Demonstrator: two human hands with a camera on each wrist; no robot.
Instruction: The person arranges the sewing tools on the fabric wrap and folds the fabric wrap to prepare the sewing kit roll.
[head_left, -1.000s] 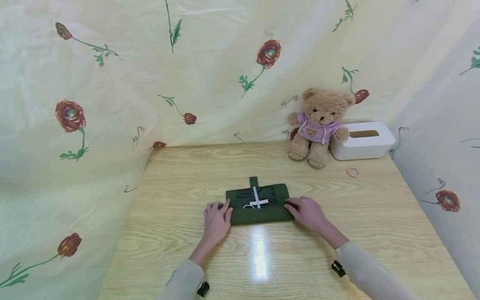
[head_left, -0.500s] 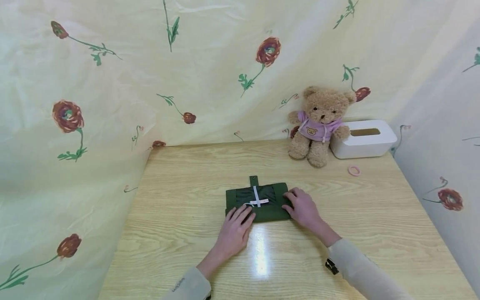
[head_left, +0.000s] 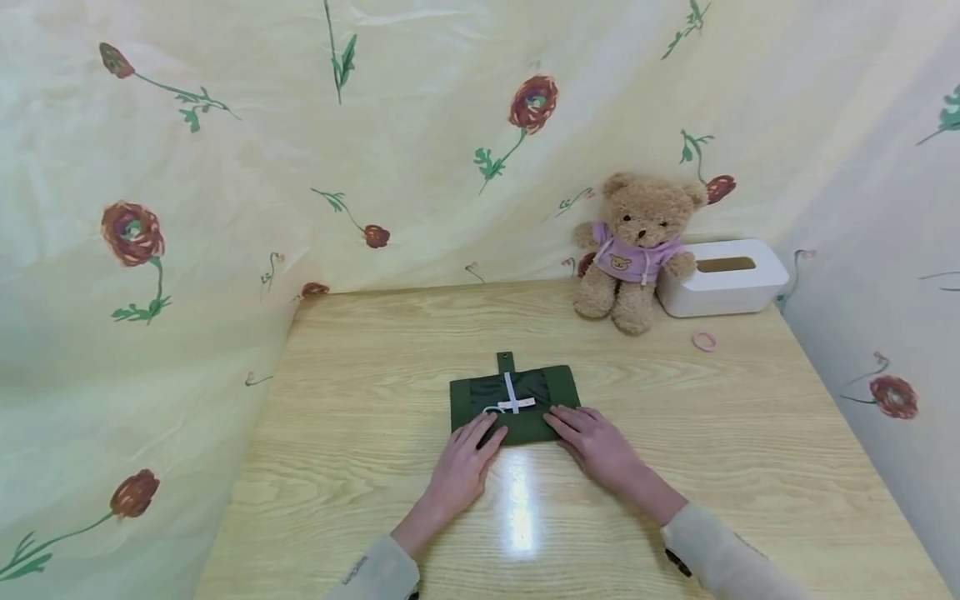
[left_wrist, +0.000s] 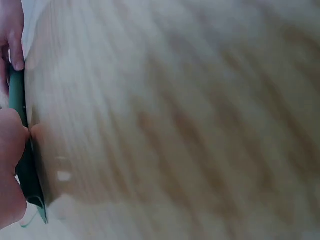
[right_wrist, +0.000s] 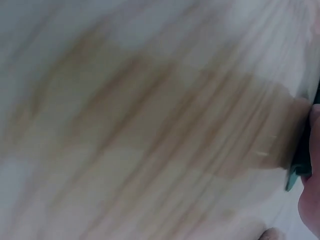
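Observation:
A dark green fabric pouch point(head_left: 536, 427) lies on the table with its near edge folded over. From its far side sticks out a short strap point(head_left: 506, 362) with a snap. Inside show a white strip point(head_left: 512, 387), a small pale printed piece point(head_left: 525, 403) and part of a pale loop. My left hand point(head_left: 461, 467) rests its extended fingers on the left part of the fold. On the right part lie the extended fingers of my right hand point(head_left: 600, 450). The left wrist view shows the folded pouch edge point(left_wrist: 31, 182) from the side, beneath both hands.
A teddy bear point(head_left: 633, 258) in a purple hoodie sits at the back right, beside a white tissue box point(head_left: 723, 292). In front of the box lies a pink ring point(head_left: 704, 341). Floral cloth point(head_left: 420, 150) hangs behind the wooden table point(head_left: 360, 367).
My left hand has moved from the pouch's left edge onto its front fold. My right hand has shifted from the right edge inward onto the fold, fingers now laid flatter.

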